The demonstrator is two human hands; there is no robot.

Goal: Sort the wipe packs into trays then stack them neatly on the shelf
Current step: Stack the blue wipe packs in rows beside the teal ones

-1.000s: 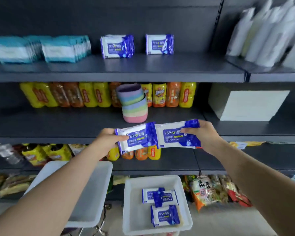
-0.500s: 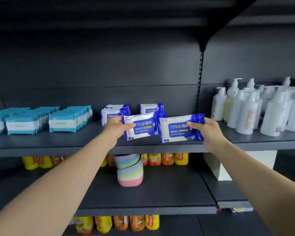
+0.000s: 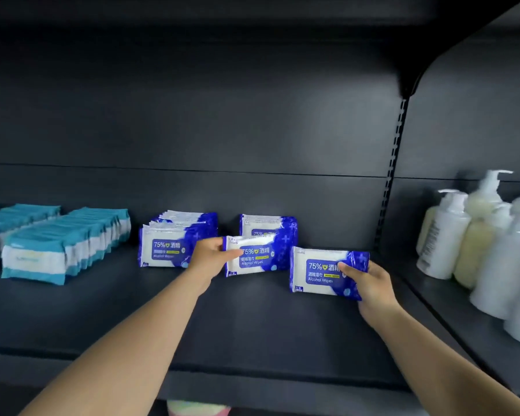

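Observation:
My left hand (image 3: 210, 255) grips the left end of a blue-and-white alcohol wipe pack (image 3: 260, 256), held upright just in front of a short row of the same packs (image 3: 267, 225) on the dark shelf (image 3: 252, 325). My right hand (image 3: 368, 280) holds a second wipe pack (image 3: 318, 273) by its right end, upright, to the right of that row and low over the shelf. A longer row of blue wipe packs (image 3: 168, 240) stands left of my left hand.
Teal-and-white wipe packs (image 3: 63, 244) stand in rows at the shelf's left. White pump bottles (image 3: 487, 235) fill the neighbouring shelf section on the right, past a slotted upright (image 3: 394, 163). A pastel striped object (image 3: 198, 408) shows below the shelf's front edge.
Both hands have carried their packs up from above the trays and forward onto the top shelf. The packs have moved apart, and the trays have dropped out of sight.

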